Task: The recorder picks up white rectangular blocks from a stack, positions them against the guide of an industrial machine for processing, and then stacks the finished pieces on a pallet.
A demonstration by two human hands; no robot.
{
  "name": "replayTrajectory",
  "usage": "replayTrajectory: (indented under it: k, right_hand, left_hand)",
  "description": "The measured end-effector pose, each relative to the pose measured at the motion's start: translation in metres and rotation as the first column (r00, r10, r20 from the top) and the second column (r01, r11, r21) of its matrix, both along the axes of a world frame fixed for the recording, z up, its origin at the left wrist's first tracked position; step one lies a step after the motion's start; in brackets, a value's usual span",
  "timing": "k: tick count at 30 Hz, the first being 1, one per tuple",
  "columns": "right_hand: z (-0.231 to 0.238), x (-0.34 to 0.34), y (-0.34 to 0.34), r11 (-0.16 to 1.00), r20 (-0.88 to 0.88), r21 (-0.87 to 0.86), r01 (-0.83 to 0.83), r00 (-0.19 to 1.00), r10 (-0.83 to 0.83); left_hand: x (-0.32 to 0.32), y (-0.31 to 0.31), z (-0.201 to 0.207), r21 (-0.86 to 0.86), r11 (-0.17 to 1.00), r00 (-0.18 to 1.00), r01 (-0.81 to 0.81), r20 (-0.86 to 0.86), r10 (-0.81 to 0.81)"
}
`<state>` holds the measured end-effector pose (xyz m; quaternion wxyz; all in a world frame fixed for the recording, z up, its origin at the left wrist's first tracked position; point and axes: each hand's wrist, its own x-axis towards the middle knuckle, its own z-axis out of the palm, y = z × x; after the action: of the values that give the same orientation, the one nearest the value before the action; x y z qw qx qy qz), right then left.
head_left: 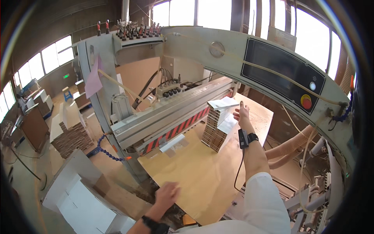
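Note:
A stack of narrow white-faced panels with slotted brown edges stands on the machine's tan work board. The top white panel juts to the right over a lower white surface. My right hand is at that panel's right end, with its fingers bent around the end. My left hand hangs over the near left edge of the board, apart from the stack. Motion blurs its fingers, and I see nothing in it. Left of the stack, a white strip lies by the striped guard.
A metal gantry beam with a red-and-black striped guard crosses behind the board. Above right is a control panel with a red stop button. White panels lie lower left; stacked boards stand beyond. Hoses run at right.

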<state>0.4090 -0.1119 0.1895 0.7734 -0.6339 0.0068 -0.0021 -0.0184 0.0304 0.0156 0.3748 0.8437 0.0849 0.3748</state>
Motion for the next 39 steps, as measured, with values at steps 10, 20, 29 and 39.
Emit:
replayTrajectory:
  k: [10,20,29,39]
  right_hand:
    - [0.008,-0.016,0.004,0.931,0.328,0.248,-0.266,0.928,0.177]
    - [-0.065,-0.161,0.020,0.762,0.717,-0.640,0.099,0.434,0.546]
    - [-0.082,-0.160,0.018,0.761,0.636,-0.649,-0.012,0.539,0.551]
    - [-0.083,-0.158,0.020,0.659,0.597,-0.740,0.132,0.579,0.555]
  left_hand:
    - [0.062,-0.013,-0.015,0.434,0.900,0.994,0.036,-0.110,0.013]
    - [0.062,-0.014,-0.011,0.434,0.899,0.989,0.052,-0.148,0.014]
    - [0.062,-0.012,-0.012,0.391,0.918,0.986,0.069,-0.164,-0.004]
    - [0.149,0.057,0.018,0.345,0.939,0.980,0.003,-0.190,0.067]
